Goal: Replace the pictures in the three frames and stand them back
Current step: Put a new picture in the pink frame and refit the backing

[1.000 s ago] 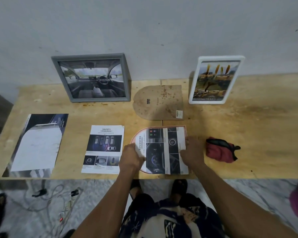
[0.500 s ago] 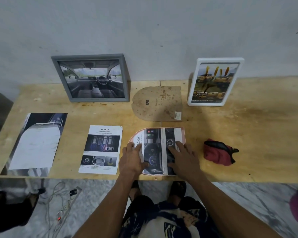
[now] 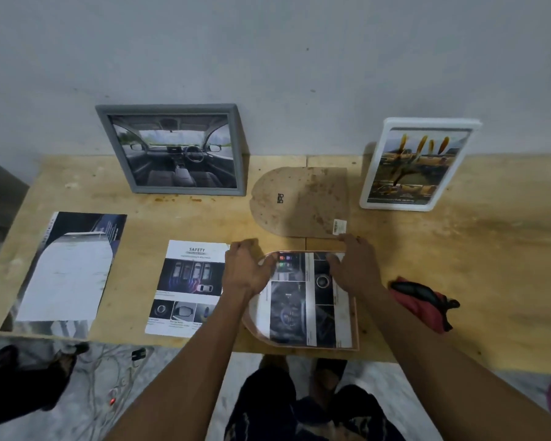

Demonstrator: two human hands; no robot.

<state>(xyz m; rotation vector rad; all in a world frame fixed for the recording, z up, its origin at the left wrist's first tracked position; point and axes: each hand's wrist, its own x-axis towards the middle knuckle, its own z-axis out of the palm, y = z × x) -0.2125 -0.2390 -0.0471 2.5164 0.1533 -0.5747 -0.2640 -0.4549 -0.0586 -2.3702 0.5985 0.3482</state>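
Hands flat: left (image 3: pixel 247 275) and right (image 3: pixel 355 265) pressing the arched picture (image 3: pixel 303 300) into its frame lying at the table's (image 3: pixel 490 249) near edge; keep edges aligned before fitting backing board (image 3: pixel 299 202).

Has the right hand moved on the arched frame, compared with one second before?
Yes. The right hand has slid away from the person, from the near half of the arched frame to its far edge, closer to the brown backing board.

Bare forearms, patterned dark clothing

Both arms are sleeveless to the elbow; the left hand (image 3: pixel 247 272) and right hand (image 3: pixel 357 268) wear no gloves. Dark garment (image 3: pixel 315 415) carries pale blotchy print.
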